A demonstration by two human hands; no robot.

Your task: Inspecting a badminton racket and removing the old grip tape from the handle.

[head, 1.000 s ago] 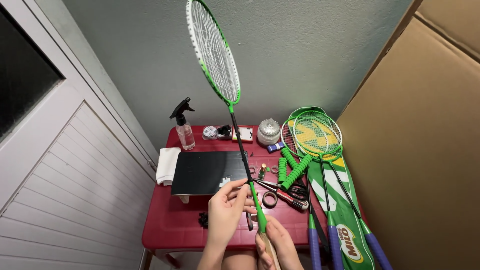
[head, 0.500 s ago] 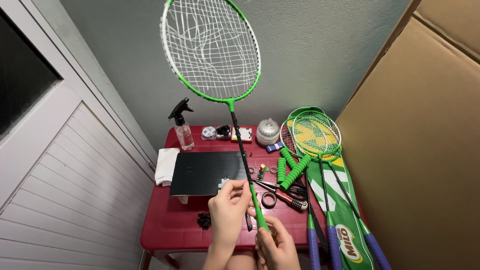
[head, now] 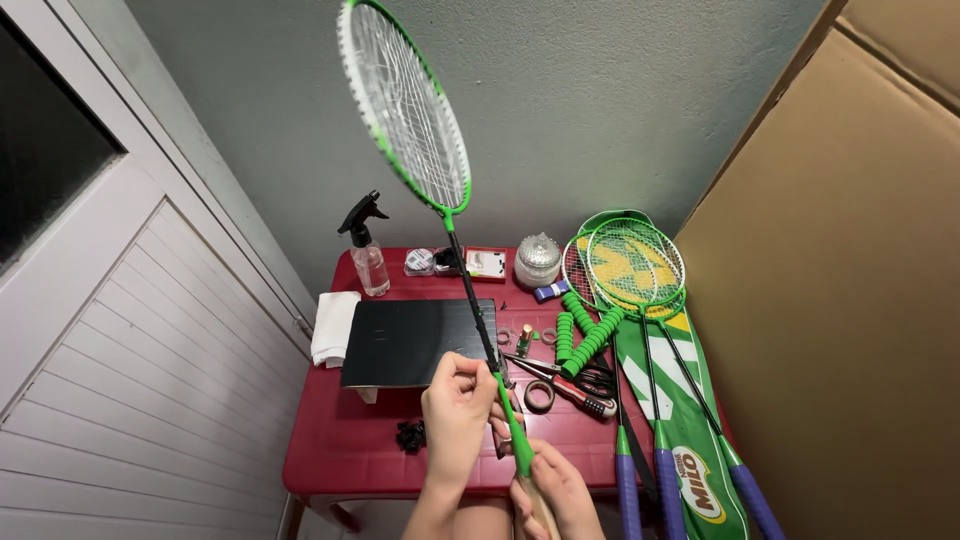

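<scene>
Badminton racket [head: 407,110], green-framed with white strings, stands nearly upright over the red table [head: 340,450], its head tilted up toward the grey wall so the shaft sits within easy reach of both hands. The left hand [head: 455,410] pinches the dark shaft just above the green cone, steadying it. The right hand [head: 560,490] is closed around the bare wooden handle below, carrying the weight. Scissors [head: 560,378] and green grip rolls [head: 580,335] lie just beside, on the table.
</scene>
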